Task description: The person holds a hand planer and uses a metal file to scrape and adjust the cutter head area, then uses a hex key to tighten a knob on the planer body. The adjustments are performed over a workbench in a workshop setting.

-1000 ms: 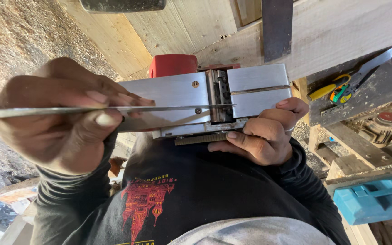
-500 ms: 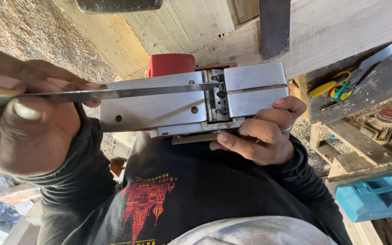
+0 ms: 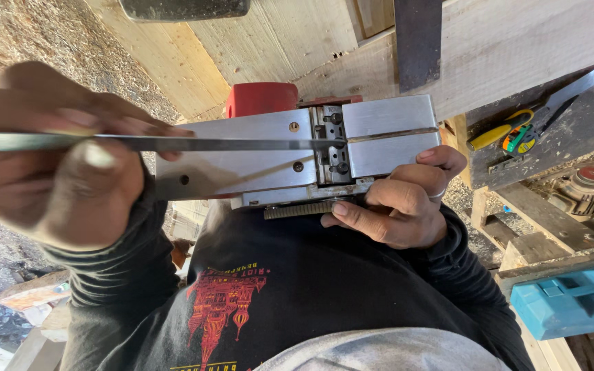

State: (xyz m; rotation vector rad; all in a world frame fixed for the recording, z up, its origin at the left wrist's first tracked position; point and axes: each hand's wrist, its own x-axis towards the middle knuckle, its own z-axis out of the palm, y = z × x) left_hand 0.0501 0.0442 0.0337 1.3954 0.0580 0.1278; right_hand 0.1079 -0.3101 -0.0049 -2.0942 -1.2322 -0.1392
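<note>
Head cam, the only view here: an electric planer (image 3: 256, 154) is flipped sole-up and propped against the person's dark shirt (image 3: 311, 288), with its red body (image 3: 261, 99) poking out on the far side. The right hand (image 3: 397, 203) cradles it from underneath at the short shoe (image 3: 390, 137), fingers curled along the ribbed near edge and the thumb up on the corner of that shoe, so it's a wrapped supporting hold rather than a pinch. The left hand (image 3: 56, 165) is big and blurry close to the lens, pinching one end of a long thin metal strip (image 3: 228, 143) between thumb and fingertips. The strip lies edge-on along the long rear sole, and its far tip sits right at the cutter opening (image 3: 330, 144) with the bolts. As far as progress goes, I'd say the planer is positioned and steadied and the strip is on the sole up to the opening, but it doesn't bridge onto the short shoe. Can't tell if it touches the cutter itself. Around it: wooden boards (image 3: 517, 41) beyond the planer, yellow-and-green-handled snips (image 3: 510, 130) on a dark ledge to the right, a blue plastic case (image 3: 572, 299) lower right, and a sawdust-covered floor (image 3: 29, 41).
</note>
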